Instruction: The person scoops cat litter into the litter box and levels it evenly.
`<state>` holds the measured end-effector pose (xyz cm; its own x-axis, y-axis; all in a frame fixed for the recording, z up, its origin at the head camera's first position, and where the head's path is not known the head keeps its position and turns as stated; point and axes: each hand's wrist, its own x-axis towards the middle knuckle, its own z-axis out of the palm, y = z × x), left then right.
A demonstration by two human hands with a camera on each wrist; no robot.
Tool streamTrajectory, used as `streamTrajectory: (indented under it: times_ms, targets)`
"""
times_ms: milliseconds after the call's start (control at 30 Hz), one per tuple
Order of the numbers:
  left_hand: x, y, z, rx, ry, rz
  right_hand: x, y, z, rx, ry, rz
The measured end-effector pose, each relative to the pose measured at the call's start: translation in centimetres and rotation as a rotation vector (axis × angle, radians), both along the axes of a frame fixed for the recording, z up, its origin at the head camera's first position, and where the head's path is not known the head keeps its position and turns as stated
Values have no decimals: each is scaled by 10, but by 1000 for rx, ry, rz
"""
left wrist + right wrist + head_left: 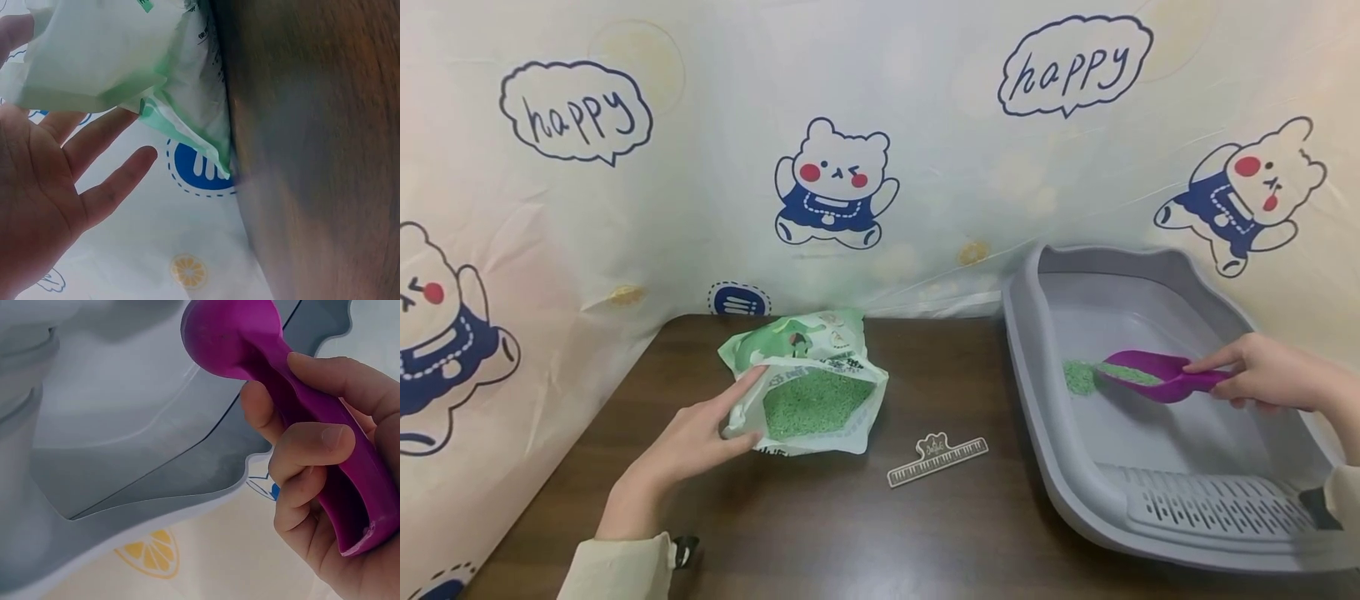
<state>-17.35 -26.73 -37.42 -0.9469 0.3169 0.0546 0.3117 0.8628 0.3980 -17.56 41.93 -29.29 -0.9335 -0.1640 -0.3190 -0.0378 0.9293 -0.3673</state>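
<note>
The cloth [947, 108] behind the table [820, 533] bore the word "happy" twice, in a far left bubble [576, 112] and a far right one [1077, 65]. The bag [793, 337] stood left of centre on the table, its mouth gaping toward the near side over green pellets [820, 404]; dark characters along its rim were too blurred to read. The left hand [700, 429] touched the bag's left edge with thumb and fingers spread wide and nearly straight.

Right of the bag and nearer lay a clip [936, 460], its small lettering too faint to read surely. The tray [1150, 450] filled the table's right side. Inside it, the right hand [1273, 371] had its fingers curled round the handle of the purple scoop [1176, 375], which carried pellets, its tip at a small heap [1078, 377] of them on the tray's floor.
</note>
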Motion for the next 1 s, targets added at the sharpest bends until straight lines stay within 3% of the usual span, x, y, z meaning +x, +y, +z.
streamTrajectory:
  times_ms: [533, 1000]
  targets:
    - [-3, 1, 5, 8, -8, 2, 0, 1, 5, 29, -27, 10]
    - [-1, 1, 2, -1, 2, -4, 13, 13, 7, 37, 23, 63]
